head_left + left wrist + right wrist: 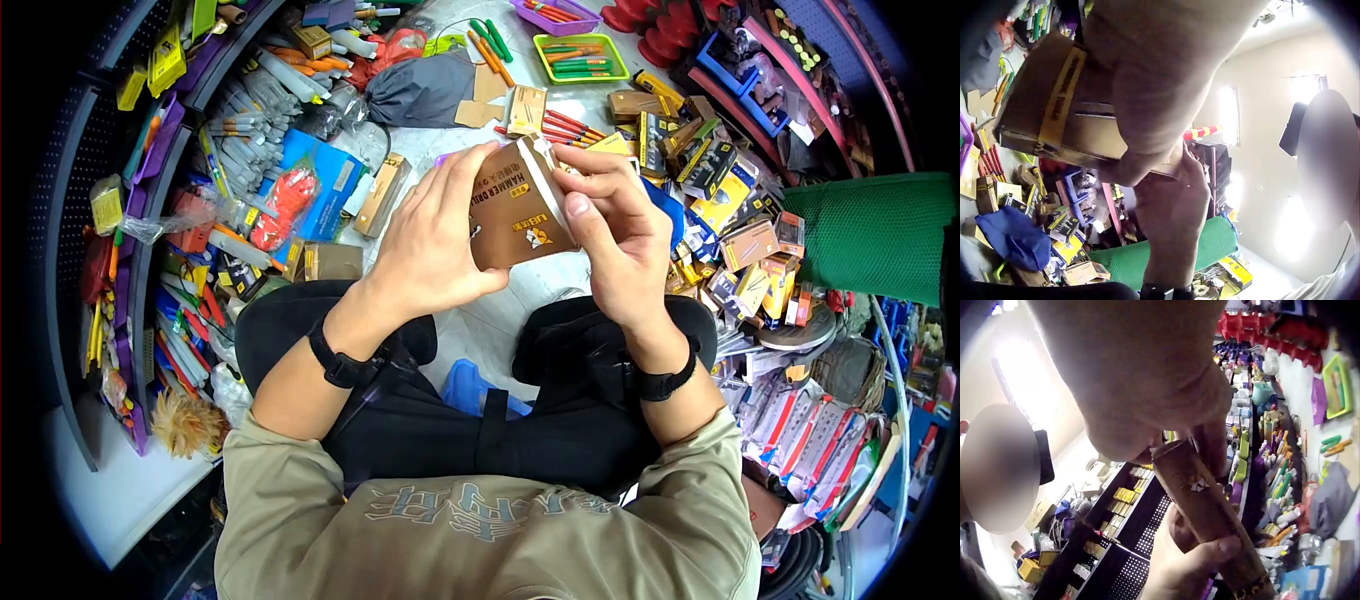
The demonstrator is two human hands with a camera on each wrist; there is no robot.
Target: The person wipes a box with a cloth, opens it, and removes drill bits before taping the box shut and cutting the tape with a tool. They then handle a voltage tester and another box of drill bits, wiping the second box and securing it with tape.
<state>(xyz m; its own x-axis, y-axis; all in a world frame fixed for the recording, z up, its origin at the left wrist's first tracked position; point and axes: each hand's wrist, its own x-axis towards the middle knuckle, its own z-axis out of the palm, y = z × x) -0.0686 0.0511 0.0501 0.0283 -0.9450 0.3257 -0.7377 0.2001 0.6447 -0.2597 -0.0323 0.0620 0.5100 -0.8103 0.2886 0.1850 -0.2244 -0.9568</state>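
The left hand (425, 228) gripped the left side of a brown cardboard box with black lettering (515, 205), at the head view's upper middle; the right hand (625, 225) pinched its upper right edge. The left wrist view alone showed a yellow printed band (1062, 100) across it; the right wrist view, a torn pale patch (1198, 484). At the head view's top, a lime-green plastic tray (554, 81) held green and orange rods (580, 68); a purple plastic basket (522, 20) held orange ones.

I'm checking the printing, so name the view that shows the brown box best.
The head view: the brown box shows lettering and an orange logo on its broad face. The left wrist view shows a yellow band, but the left hand hides part; the right wrist view shows a narrow side.
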